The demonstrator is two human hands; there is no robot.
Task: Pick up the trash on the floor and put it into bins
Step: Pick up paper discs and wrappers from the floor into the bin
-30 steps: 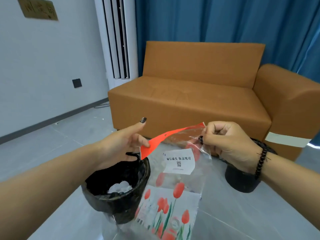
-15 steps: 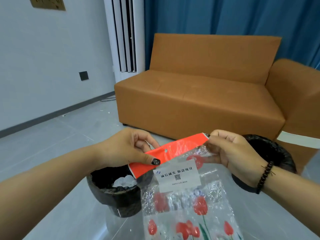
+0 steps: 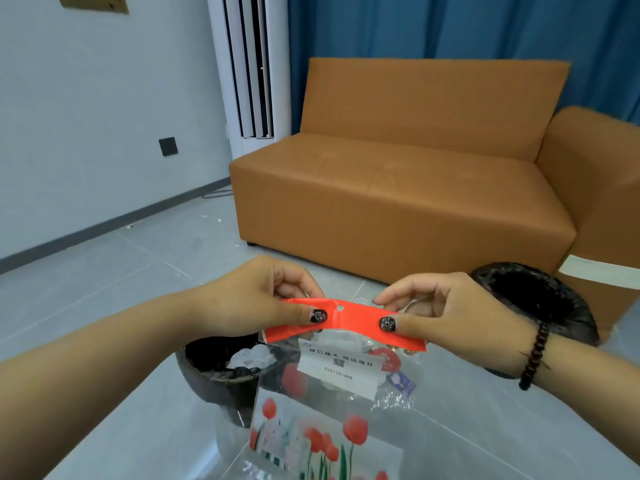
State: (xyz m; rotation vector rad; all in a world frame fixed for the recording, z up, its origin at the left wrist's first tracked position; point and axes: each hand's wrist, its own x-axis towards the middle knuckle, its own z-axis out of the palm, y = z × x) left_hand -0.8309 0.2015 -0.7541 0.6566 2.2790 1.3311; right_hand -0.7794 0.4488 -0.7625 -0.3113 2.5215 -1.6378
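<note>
Nearest the camera, a clear plastic bag [image 3: 332, 403] printed with red tulips hangs in mid-air, carried by its orange header strip [image 3: 343, 323]; a white label sits just under the strip. The left hand [image 3: 256, 299] pinches the strip at its left part, thumb on the near face and fingers curled behind, and the right hand [image 3: 440, 313] pinches the right part in the same way, a dark bead bracelet [image 3: 535, 355] on that wrist. Both hands are closed on the strip and hold nothing else. So this piece of trash is off the floor [image 3: 104, 299] but not yet in a bin: I judge the task to be midway on this item. Just behind the bag, at about 8 o'clock from the hands, stands a black-lined bin [image 3: 221, 372] with crumpled white scraps already inside, which suggests some trash has been binned. A second black-lined bin [image 3: 540, 299] stands at about 3 o'clock, partly hidden by the right wrist; what it holds cannot be seen. Which bin suits the bag I cannot tell. Further off, small pale specks [image 3: 207, 218] lie on the floor near the wall at about 11 o'clock, likely more litter left to gather. Beyond them are an orange sofa [image 3: 408, 174], a white standing air conditioner [image 3: 249, 71] and a blue curtain [image 3: 450, 26].
</note>
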